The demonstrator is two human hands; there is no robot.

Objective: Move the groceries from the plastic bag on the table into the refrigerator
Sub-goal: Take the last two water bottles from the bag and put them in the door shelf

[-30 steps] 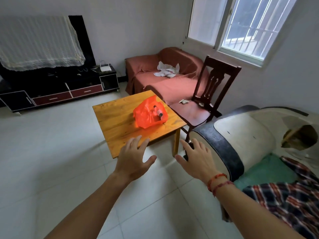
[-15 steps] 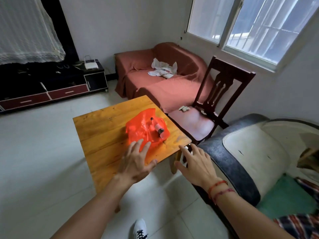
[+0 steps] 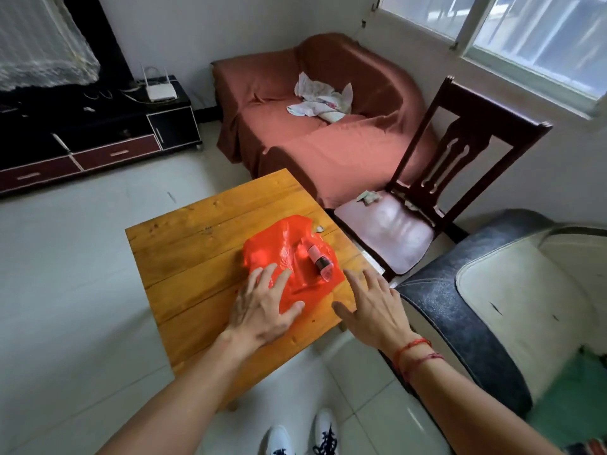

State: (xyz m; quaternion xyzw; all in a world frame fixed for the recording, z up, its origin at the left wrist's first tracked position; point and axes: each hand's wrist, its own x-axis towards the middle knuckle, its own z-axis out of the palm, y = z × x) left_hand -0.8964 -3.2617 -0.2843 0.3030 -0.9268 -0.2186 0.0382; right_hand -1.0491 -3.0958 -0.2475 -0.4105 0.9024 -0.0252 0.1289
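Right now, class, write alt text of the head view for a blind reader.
Open left hand and right hand reach for a red plastic bag on a wooden table; a small bottle lies at the bag's right side.

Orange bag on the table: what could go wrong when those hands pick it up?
1. The small bottle lies at the right side of the orange bag, close to the edge of the table. Lifting the bag carelessly might send it rolling to the floor.
2. The left hand and right hand are open with spread fingers, gripping nothing yet. Grabbing the slack plastic at the wrong end could spill whatever is inside.
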